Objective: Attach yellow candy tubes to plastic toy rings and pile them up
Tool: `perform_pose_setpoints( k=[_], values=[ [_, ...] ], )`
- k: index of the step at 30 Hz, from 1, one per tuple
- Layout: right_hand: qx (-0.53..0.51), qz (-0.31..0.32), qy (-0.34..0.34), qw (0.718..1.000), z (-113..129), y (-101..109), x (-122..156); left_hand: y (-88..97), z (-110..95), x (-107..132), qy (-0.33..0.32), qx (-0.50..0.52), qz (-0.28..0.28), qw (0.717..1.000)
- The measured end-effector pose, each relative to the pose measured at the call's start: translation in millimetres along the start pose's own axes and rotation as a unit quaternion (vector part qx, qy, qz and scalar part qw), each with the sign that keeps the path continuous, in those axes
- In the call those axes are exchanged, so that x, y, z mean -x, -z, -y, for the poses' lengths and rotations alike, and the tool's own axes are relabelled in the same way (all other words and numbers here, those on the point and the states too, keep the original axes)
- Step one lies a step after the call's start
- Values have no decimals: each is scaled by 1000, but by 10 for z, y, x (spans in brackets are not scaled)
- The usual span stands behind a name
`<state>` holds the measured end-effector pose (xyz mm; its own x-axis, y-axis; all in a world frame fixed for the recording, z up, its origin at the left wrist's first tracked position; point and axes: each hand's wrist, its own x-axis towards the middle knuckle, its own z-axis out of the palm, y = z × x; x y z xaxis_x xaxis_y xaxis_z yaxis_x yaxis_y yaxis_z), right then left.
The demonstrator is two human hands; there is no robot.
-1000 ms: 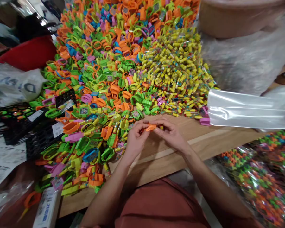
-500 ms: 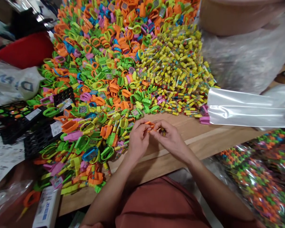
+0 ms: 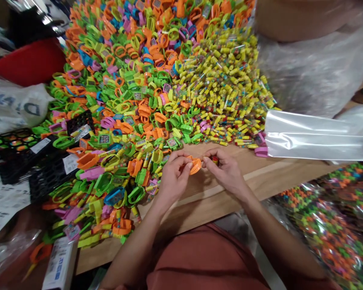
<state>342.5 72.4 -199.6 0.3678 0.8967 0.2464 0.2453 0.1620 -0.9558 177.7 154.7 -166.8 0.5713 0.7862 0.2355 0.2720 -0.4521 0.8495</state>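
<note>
The left hand point(image 3: 174, 181) and right hand point(image 3: 225, 171) have drawn slightly apart compared with a moment ago, when their fingertips nearly met over the work. The left hand now pinches an orange plastic band point(image 3: 195, 166) between thumb and fingers, and more of its curved strap shows than before, when the fingers mostly hid it. The right hand, fingers bent, pinches a small yellow-capped tube point(image 3: 214, 160) just beside the band, not touching it as far as the view shows. Both hands hover above the bare wooden tabletop point(image 3: 208, 201), near the edge of a large heap of green, orange and pink plastic toy watches point(image 3: 117, 100). Beyond the hands, a mound of yellow-capped tubes in clear wrappers point(image 3: 224, 88) lies against that heap. A clear plastic bag point(image 3: 311, 135) lies flat to the right of the mound, and filled clear packets point(image 3: 329, 229) sit lower right, below the tabletop edge. Black plastic crates point(image 3: 27, 161) stand at the left, against the watches. The whole view sits a little lower and further left than earlier, with the objects otherwise in place.
</note>
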Motion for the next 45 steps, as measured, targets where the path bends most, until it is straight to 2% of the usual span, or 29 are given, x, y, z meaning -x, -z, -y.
perform_pose_setpoints(
  k=[5, 10, 17, 24, 31, 38, 45],
  values=[
    [53, 59, 96, 992, 103, 44, 25, -16, -63, -39, 30, 13, -7, 999],
    [71, 98, 115, 986, 102, 50, 10, -26, -12, -35, 44, 22, 21, 999],
    [59, 105, 55, 991, 172, 73, -7, 11, -22, -9, 29, 3, 38, 999],
    [42, 64, -35, 996, 187, 7, 17, -43, -62, -2, -1, -36, 60, 998],
    [50, 47, -38, 997, 150, -4, 55, -17, -63, -10, -12, -54, 60, 997],
    [16, 23, -75, 997, 147, -15, 68, -4, -63, -5, -2, -49, 59, 997],
    [9, 63, -54, 996, 177, 88, 49, 27, -138, 16, -27, -28, 54, 998]
  ],
)
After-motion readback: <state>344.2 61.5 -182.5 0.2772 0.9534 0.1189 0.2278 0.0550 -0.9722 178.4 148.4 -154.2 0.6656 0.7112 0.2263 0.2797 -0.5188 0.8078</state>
